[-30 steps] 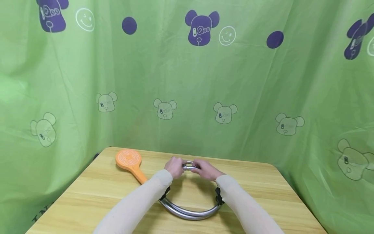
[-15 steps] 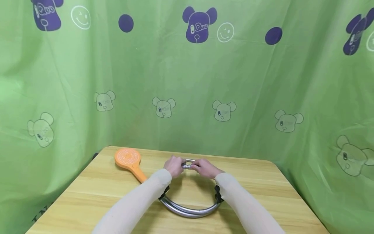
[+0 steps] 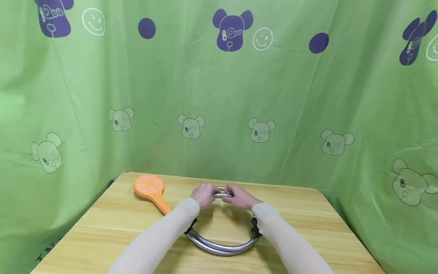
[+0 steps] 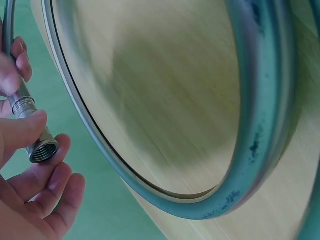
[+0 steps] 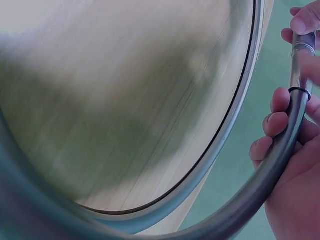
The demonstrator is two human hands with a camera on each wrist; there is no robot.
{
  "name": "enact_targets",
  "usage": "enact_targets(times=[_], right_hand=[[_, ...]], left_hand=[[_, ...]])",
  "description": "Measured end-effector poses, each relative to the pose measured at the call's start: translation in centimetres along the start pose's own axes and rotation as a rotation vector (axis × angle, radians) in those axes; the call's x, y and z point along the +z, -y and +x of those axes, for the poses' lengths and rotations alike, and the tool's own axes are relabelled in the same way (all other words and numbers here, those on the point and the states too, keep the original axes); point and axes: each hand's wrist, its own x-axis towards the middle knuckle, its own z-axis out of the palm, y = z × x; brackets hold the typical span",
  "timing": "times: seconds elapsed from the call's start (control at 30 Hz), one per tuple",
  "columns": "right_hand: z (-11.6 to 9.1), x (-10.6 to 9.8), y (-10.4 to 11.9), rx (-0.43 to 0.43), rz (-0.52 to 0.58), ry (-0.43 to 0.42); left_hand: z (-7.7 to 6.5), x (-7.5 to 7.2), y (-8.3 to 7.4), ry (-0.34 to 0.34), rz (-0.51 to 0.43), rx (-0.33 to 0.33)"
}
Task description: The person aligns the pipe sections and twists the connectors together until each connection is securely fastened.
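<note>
A coiled silver shower hose (image 3: 222, 252) lies on the table, its near loops bending below my wrists. Both hands meet at its raised end near the table's far side. With thumb and fingers my left hand (image 3: 204, 195) pinches the metal end fitting (image 4: 45, 150), whose open threaded mouth shows in the left wrist view. My right hand (image 3: 241, 197) grips the hose just behind that fitting, fingers curled round the tube (image 5: 295, 112), where a dark ring marks the joint. To the left, an orange shower head (image 3: 149, 185) lies face up, its handle partly hidden by my left sleeve.
The wooden table (image 3: 301, 228) has rounded far corners. Green curtains (image 3: 222, 91) with bear prints hang close behind it and along both sides. Black straps (image 3: 255, 227) sit at my wrists, right by the hose loops.
My right thumb and fingers shift their hold slightly on the hose end while my left hand stays on the fitting. The head view drifts a little; the shower head stays put.
</note>
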Motion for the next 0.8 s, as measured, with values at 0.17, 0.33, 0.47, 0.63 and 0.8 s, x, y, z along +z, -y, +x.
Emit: enact_targets(times=[0.17,0.33,0.47,0.63,0.8], right_hand=[[0.00,-0.11,-0.14,-0.029,-0.005,0.008],[0.03,-0.22,-0.20,-0.054,-0.021,0.024],[0.01,-0.31,-0.02,-0.082,-0.031,0.030],[0.06,-0.44,0.26,-0.105,-0.047,0.032],[0.12,-0.43,0.29,-0.060,-0.034,0.060]], left_hand=[[-0.03,-0.06,-0.01,0.005,-0.027,-0.021],[-0.12,-0.07,0.06,0.002,-0.037,-0.026],[-0.08,-0.15,0.10,-0.001,-0.066,-0.037],[-0.03,-0.35,0.08,-0.001,-0.074,-0.045],[-0.14,-0.36,0.00,0.006,-0.066,-0.048]])
